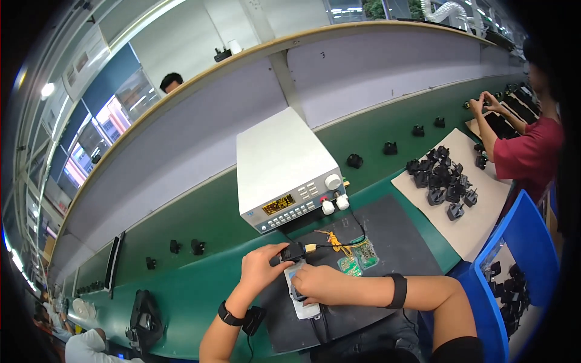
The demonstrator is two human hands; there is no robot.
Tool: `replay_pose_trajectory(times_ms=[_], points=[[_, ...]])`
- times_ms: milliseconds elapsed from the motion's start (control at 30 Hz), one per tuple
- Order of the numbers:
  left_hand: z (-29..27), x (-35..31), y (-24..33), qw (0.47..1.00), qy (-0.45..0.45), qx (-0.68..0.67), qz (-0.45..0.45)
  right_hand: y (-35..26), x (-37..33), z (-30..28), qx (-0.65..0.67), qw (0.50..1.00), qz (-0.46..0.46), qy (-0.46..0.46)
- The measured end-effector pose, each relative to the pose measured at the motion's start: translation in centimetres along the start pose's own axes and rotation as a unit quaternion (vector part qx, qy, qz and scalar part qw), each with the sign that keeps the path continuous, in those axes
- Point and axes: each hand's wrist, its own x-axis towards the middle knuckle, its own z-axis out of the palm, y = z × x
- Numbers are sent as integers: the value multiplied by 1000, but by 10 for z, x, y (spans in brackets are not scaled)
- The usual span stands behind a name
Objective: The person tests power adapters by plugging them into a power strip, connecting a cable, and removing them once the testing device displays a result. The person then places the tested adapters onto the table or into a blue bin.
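My left hand (pixel 261 267) is closed on a black plug adapter (pixel 293 251), thumb and forefinger at its near side. A cream connector (pixel 310 248) on a black cable meets the adapter's right side. Just to the right and nearer, my right hand (pixel 319 283) has its fingers curled over a blue-grey block (pixel 295 283), mostly hidden by them. This block rests on a white power strip (pixel 307 310) lying on the dark mat (pixel 387 302). Both wrists wear black bands. Green circuit boards (pixel 366 254) and a yellow wire bundle (pixel 336 243) lie right of my hands.
A white bench instrument (pixel 284 163) stands directly ahead. Black plug adapters (pixel 445 175) crowd a cardboard sheet (pixel 478 224) at right, with more in a blue bin (pixel 486 266). A co-worker in a red shirt (pixel 526 151) works beyond. A black bag (pixel 144 317) lies at left.
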Motion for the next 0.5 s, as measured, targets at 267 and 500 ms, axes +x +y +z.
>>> replay_pose_trajectory(times_ms=[267, 500], points=[[-4, -6, -8, 1000, 21, 6, 21, -20, -159, -170, -143, 917, 319, 191], [11, 4, 5, 997, 26, -77, 18, 64, -539, -112, -109, 547, 830, 24]])
